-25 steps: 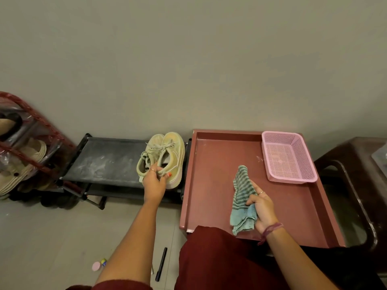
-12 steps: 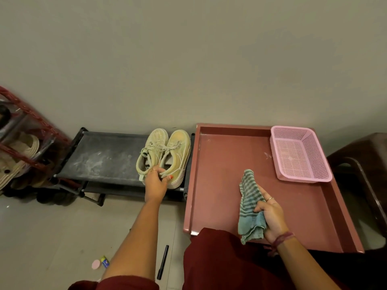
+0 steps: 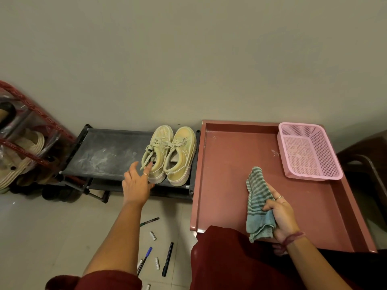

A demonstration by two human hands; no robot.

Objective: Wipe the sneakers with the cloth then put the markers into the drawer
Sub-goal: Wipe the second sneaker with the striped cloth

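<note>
Nearest you, on the pale tiled floor (image 3: 41,227), loose markers (image 3: 167,259) and small caps lie scattered beside your left forearm. Your right hand (image 3: 281,214), its fingers curled tight, grips the crumpled green striped cloth (image 3: 257,204) over the near edge of the reddish-brown tray-like drawer (image 3: 230,174). Your left hand (image 3: 136,183) has its fingers spread and straight; one fingertip seems to touch the heel of the left shoe, though that is hard to tell. The pair of dusty yellow-green canvas sneakers (image 3: 170,154) sits at the right end of the low black shoe rack (image 3: 104,153). A pink plastic mesh basket (image 3: 307,151) occupies the drawer's far right corner.
</note>
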